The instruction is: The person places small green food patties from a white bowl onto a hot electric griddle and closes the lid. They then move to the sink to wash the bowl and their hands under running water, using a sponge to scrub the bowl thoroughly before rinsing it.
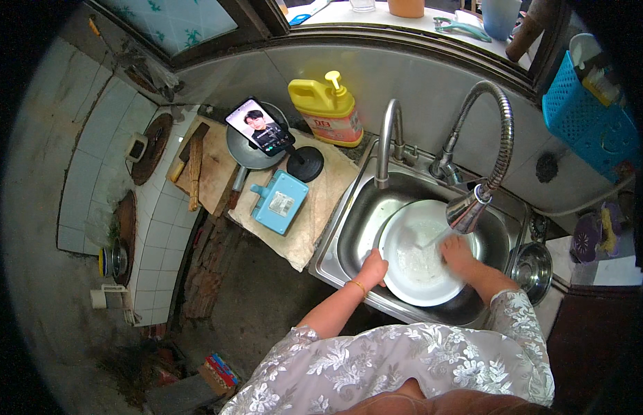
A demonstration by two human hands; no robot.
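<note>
A round white basin point(420, 290) sits tilted in the stainless steel sink point(363, 228), with clear water and some bubbles in it. My left hand point(373, 268) grips the basin's left rim, fingers partly hidden beneath it. Over the basin's right side is my right hand point(457, 251), blurred by motion; whether it holds anything is unclear. Just above that hand hangs the metal spray head point(464, 210) of a coiled spring faucet point(500, 114). A second, gooseneck faucet point(390, 140) arches over the sink's back left.
Left of the sink, a folded cloth point(332, 189) bears a light-blue plastic box point(281, 202) and a phone point(260, 126) on a round-based stand. Behind stands a yellow detergent jug point(326, 111). A metal bowl point(532, 272) is at the right; a blue basket point(586, 114) hangs on the wall.
</note>
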